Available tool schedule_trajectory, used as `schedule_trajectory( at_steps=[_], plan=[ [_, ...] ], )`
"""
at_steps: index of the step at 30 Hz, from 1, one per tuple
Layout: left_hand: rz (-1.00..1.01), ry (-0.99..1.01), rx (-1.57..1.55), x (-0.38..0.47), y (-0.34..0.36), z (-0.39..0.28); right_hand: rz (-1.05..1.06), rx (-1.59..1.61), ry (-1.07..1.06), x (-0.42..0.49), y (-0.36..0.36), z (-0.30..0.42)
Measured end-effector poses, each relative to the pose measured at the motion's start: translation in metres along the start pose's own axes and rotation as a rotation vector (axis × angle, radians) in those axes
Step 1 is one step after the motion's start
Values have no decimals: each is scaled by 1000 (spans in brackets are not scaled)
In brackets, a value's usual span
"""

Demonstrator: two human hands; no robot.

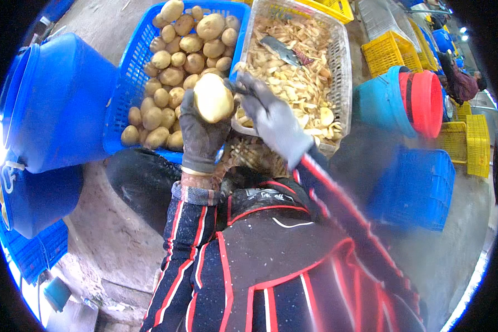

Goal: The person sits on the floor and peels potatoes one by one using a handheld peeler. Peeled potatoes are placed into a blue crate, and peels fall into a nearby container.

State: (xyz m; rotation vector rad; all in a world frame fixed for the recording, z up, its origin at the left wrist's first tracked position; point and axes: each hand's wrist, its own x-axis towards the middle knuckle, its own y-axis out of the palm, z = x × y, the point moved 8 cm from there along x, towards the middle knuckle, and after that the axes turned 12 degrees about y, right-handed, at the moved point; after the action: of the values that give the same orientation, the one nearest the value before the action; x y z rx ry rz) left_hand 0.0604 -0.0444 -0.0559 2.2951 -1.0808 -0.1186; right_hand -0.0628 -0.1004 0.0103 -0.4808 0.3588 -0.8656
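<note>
My left hand, in a dark grey glove, holds a peeled pale potato above the near part of a blue plastic crate. That crate is full of unpeeled potatoes. Close to the potato's right side is my right hand, in a grey and white glove, blurred, its fingers curled around something dark whose kind I cannot tell. Beyond it stands a whitish plastic crate of potato peelings. A knife with a broad blade and a wrapped reddish handle lies on the peelings.
Large blue plastic drums stand at the left. To the right are a turquoise bucket, a red bucket, an upturned blue crate and yellow crates. A person is in the far right background.
</note>
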Motion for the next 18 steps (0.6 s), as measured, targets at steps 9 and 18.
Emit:
schedule_trajectory(
  at_steps=[9, 18],
  plan=[
    [-342, -283, -461, 1, -20, 20, 22, -241, -51, -63, 59, -11],
    [-140, -419, -748, -3, 20, 20, 66, -267, -47, 49, 10, -7]
  ],
)
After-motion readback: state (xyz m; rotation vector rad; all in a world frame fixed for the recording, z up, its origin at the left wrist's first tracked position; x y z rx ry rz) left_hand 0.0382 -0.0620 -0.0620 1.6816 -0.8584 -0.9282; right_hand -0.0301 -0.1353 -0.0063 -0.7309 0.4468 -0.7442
